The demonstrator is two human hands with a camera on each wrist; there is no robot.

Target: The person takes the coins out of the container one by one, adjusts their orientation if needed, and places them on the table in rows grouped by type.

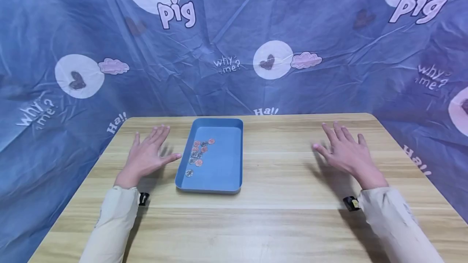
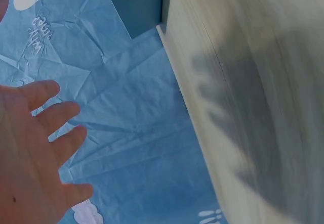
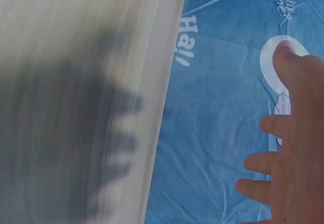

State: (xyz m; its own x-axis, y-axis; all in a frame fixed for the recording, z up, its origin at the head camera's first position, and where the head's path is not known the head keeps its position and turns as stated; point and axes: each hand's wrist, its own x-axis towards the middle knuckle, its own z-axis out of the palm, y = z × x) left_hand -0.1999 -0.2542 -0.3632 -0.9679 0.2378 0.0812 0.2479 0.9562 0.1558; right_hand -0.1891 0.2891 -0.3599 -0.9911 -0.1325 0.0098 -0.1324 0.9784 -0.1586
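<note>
Hovering over the wooden table (image 1: 292, 182), the left hand (image 1: 148, 155) and right hand (image 1: 345, 151) are spread flat, fingers straight, holding nothing — the blue tray (image 1: 224, 169) lies between them, just beside the left, coins (image 1: 198, 154) scattered inside
</note>
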